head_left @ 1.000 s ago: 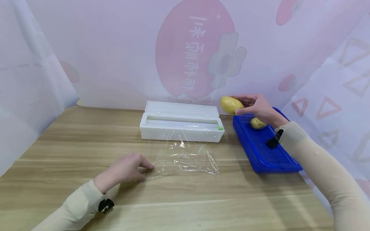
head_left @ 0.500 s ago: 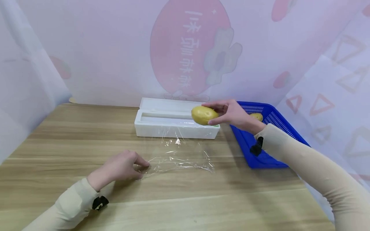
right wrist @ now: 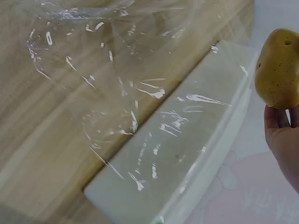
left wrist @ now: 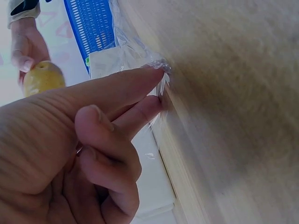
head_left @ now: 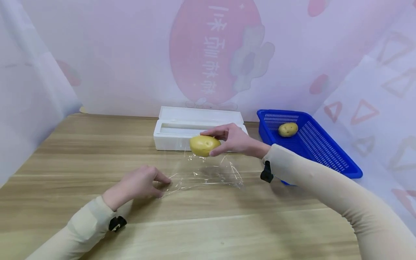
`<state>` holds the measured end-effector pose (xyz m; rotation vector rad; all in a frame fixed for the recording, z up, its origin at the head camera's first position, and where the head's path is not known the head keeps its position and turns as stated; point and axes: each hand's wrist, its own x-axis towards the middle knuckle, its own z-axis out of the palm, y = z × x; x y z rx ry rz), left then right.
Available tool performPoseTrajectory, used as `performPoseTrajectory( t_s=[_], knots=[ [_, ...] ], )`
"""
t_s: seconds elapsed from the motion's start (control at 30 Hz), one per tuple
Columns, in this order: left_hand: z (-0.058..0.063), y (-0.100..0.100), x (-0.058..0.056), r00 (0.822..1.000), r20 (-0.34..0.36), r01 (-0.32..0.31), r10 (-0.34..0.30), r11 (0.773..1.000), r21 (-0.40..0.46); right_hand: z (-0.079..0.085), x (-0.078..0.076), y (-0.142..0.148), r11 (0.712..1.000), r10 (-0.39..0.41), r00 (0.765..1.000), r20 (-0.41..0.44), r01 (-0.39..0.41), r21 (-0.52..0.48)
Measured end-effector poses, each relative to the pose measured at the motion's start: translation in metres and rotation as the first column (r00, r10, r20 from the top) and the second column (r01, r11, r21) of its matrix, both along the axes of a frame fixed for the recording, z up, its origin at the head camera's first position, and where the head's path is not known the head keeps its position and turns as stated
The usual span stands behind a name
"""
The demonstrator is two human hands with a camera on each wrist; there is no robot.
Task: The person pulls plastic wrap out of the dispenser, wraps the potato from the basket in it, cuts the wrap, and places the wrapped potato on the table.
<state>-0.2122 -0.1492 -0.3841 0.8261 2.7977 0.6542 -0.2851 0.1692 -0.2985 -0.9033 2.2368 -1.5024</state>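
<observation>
My right hand (head_left: 234, 140) grips a yellow potato (head_left: 204, 146) between thumb and fingers, held up over the clear plastic wrap (head_left: 208, 177). The right wrist view shows the same potato (right wrist: 279, 70) at its right edge, with small dark specks on the skin. Thumb and index finger of my left hand (head_left: 138, 186) pinch the near left corner of the wrap, low over the table; the left wrist view shows the film bunched (left wrist: 161, 65) at the fingertips. The sheet runs back to a white wrap dispenser box (head_left: 170, 141), whose lid (head_left: 201, 115) stands raised.
To the right, a blue plastic basket (head_left: 325, 151) holds another potato (head_left: 287, 129). Everything rests on a wood-grain table (head_left: 81, 151). A printed sheet (head_left: 130, 57) hangs behind the table's back edge, and more sheeting closes off both sides.
My right hand has carried the potato left and toward me, from above the basket to over the wrap. The left hand keeps its pinch on the wrap's corner.
</observation>
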Motion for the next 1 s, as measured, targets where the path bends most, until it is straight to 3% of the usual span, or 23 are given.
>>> performPoseTrajectory(
  t_s=[0.5, 0.77, 1.0],
  knots=[
    [0.001, 0.0, 0.0, 0.999, 0.035, -0.041, 0.041, 0.999, -0.002, -0.052, -0.005, 0.0, 1.0, 0.016, 0.993, 0.115, -0.019, 0.024],
    [0.002, 0.0, 0.002, 0.997, 0.051, -0.051, 0.052, 0.999, -0.016, -0.074, -0.001, -0.006, 0.996, 0.088, 0.992, 0.088, -0.089, 0.009],
    [0.002, 0.001, 0.002, 0.997, 0.049, -0.06, 0.06, 0.998, -0.006, -0.085, 0.0, -0.007, 0.995, 0.083, 0.992, 0.094, -0.088, 0.048]
  ],
)
